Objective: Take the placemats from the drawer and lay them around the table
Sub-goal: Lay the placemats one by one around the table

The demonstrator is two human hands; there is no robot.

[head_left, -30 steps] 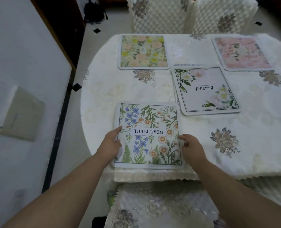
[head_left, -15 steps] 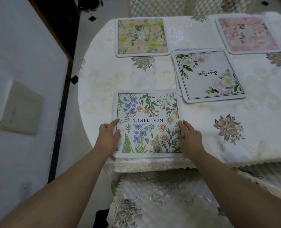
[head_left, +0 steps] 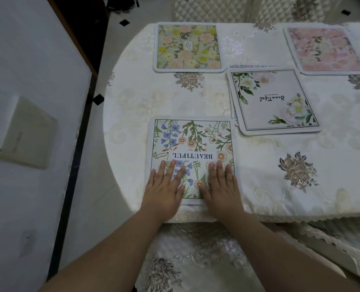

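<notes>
A placemat printed with blue and orange flowers and the word BEAUTIFUL (head_left: 192,142) lies flat at the near edge of the round table (head_left: 132,106). My left hand (head_left: 166,186) and my right hand (head_left: 221,186) lie side by side on its near half, palms down, fingers straight. A yellow-and-pink flowered placemat (head_left: 188,47) lies at the far side. A pink placemat (head_left: 324,50) lies at the far right. A white placemat with script lettering (head_left: 273,100) tops a small stack mid-table; edges of other mats show under it.
A cream embroidered cloth covers the table. A padded chair seat (head_left: 196,256) stands just under the near edge, two quilted chair backs (head_left: 212,7) at the far side. A white wall (head_left: 27,81) with a dark door frame runs along the left.
Both hands left the side edges of the BEAUTIFUL mat and now lie flat on its near half. The mat itself has stayed at the near table edge.
</notes>
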